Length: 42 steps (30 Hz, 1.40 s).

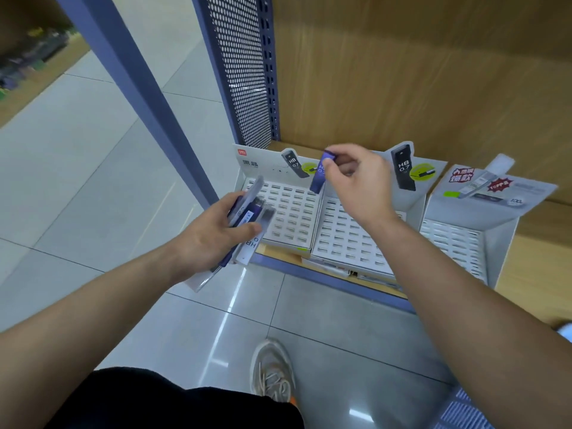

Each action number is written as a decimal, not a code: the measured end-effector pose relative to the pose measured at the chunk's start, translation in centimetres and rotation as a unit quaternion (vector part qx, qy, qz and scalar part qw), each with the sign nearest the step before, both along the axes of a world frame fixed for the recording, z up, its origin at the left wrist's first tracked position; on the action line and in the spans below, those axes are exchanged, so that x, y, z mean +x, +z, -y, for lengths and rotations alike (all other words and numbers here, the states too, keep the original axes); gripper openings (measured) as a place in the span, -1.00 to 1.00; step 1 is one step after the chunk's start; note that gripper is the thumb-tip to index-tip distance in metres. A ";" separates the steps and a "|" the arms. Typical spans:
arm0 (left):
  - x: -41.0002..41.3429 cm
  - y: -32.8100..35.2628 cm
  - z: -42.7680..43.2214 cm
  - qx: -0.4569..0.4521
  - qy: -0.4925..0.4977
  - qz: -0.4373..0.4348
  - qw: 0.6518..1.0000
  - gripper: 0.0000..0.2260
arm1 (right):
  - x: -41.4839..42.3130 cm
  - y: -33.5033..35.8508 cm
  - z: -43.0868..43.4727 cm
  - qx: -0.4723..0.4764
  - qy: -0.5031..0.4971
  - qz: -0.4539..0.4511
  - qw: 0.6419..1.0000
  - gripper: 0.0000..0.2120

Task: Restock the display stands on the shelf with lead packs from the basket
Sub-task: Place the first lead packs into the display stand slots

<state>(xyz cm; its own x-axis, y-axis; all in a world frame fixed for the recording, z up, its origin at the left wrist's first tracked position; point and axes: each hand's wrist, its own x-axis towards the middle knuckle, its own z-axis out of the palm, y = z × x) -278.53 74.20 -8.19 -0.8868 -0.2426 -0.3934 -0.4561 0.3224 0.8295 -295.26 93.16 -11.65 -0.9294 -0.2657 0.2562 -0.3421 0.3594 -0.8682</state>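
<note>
Nearest to me I am seeing black shorts [185, 404] and a grey sneaker [272, 373] standing on the pale tiled floor [93, 187]; a blue ribbed object [461, 410] is poking in at the bottom right corner, and I cannot tell whether it is the basket. Further out, the left hand [210, 236] is curling its fingers and thumb round a bundle of lead packs [247, 216], clear and purple ones fanned out, and holding them just off the front left corner of the left display stand [288, 209]. That stand is sitting on the wooden shelf [532, 243] touching the middle display stand [343, 239], with the right display stand [458, 243] just beside; all three are showing white grids of rectangular slots lying open to view. Above the seam between the left and middle stands, the right hand [359, 184] is pinching the top of a single purple lead pack [318, 178] between thumb and fingertips, the other fingers curled in, and the pack is hanging tilted with its lower end near the back rows of slots. Behind it the header cards are showing dark "HB 0.7" pack pictures, and beyond them the perforated blue panel [244, 72] and the wooden back wall [433, 72] are rising.
</note>
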 end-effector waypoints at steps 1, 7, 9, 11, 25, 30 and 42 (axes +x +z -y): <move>0.7 0.1 0.6 -0.001 0.009 0.000 1.000 -0.68 | 0.1 0.1 0.9 0.004 0.020 0.000 1.000 -0.87; 3.8 -1.3 3.2 -0.011 0.056 -0.025 0.998 -0.71 | 0.6 -2.2 7.6 0.071 0.083 0.023 0.994 -0.80; 4.2 -2.0 3.5 -0.009 0.061 -0.029 0.998 -0.71 | 0.5 -2.8 9.6 0.082 0.082 0.021 0.993 -0.80; 4.2 -2.3 4.0 -0.003 0.070 -0.036 0.997 -0.71 | 0.3 -3.2 10.9 0.092 0.084 0.013 0.992 -0.82; 3.9 -4.0 4.8 -0.006 0.049 -0.038 0.998 -0.67 | -2.4 -4.2 12.4 0.152 0.109 -0.002 0.982 -0.82; 3.8 -4.4 4.8 0.003 0.053 -0.035 0.998 -0.63 | -2.8 -4.3 12.5 0.188 0.136 -0.037 0.972 -0.85; 3.6 -4.4 4.6 0.016 0.056 -0.037 0.998 -0.65 | -3.1 -5.0 15.1 0.313 0.173 -0.061 0.932 -0.82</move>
